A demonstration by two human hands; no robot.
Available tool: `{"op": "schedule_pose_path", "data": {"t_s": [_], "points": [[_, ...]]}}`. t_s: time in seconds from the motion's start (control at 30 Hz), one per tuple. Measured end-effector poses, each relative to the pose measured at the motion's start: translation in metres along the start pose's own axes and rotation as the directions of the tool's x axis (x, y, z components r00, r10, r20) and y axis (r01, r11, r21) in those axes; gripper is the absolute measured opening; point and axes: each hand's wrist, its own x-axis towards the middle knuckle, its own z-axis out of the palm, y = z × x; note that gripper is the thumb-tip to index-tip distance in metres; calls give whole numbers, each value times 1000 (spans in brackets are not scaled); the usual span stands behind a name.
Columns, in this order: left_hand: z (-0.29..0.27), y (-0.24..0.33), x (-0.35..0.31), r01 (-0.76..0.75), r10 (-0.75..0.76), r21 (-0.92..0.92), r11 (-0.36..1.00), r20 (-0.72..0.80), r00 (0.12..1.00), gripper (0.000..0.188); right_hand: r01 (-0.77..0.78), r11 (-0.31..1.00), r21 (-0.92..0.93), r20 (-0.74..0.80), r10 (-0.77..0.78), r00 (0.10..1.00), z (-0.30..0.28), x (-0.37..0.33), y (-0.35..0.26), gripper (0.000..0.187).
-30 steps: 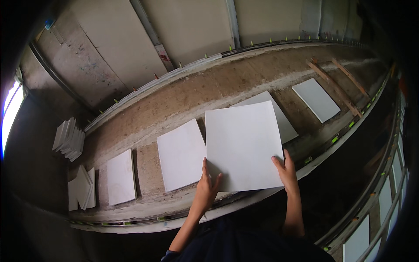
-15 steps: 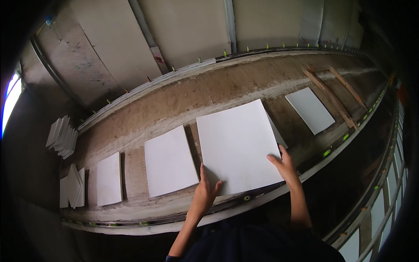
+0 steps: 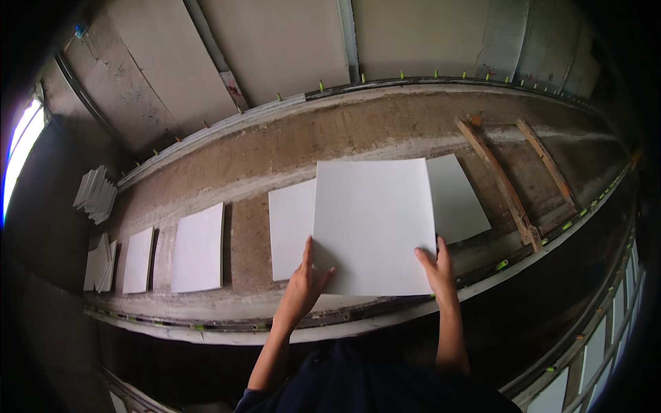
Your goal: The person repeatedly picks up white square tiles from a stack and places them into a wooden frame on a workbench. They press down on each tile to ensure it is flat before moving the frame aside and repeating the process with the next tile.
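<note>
A blank white rectangular panel point(image 3: 372, 227) is held up in front of me, above the long brown bench. My left hand point(image 3: 300, 283) grips its lower left edge, thumb on the face. At the lower right edge my right hand point(image 3: 438, 270) grips it, thumb also on the front. The fingers behind the panel are hidden. Partly covered by it, one white panel point(image 3: 292, 230) lies on the bench to its left and another white panel point(image 3: 460, 196) to its right.
The brown bench point(image 3: 275, 151) carries more white panels point(image 3: 198, 249) toward the left. White pieces are stacked point(image 3: 95, 195) at the far left. Wooden bars point(image 3: 502, 186) lie across the bench at right. Green clips point(image 3: 502, 264) line its edges. A rack with white panels point(image 3: 592, 351) stands lower right.
The view has shifted right along the bench, so the panels lying there appear further left. I still hold the panel in both hands, and it now looks more upright and squared to me.
</note>
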Motion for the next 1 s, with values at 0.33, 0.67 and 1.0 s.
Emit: {"op": "schedule_pose_path", "data": {"t_s": [0.33,0.67,1.0], "points": [[47,21,21,-40,39,-56,998,-20,999,79,17,997,-72,-19,-18,1000,-51,16,-1,54],[87,65,51,-13,26,-125,992,108,994,83,-13,999,-40,0,13,1000,-115,46,3,55],[226,144,130,-92,93,-128,988,3,996,84,68,981,-181,-27,-74,997,-265,153,43,74]]}}
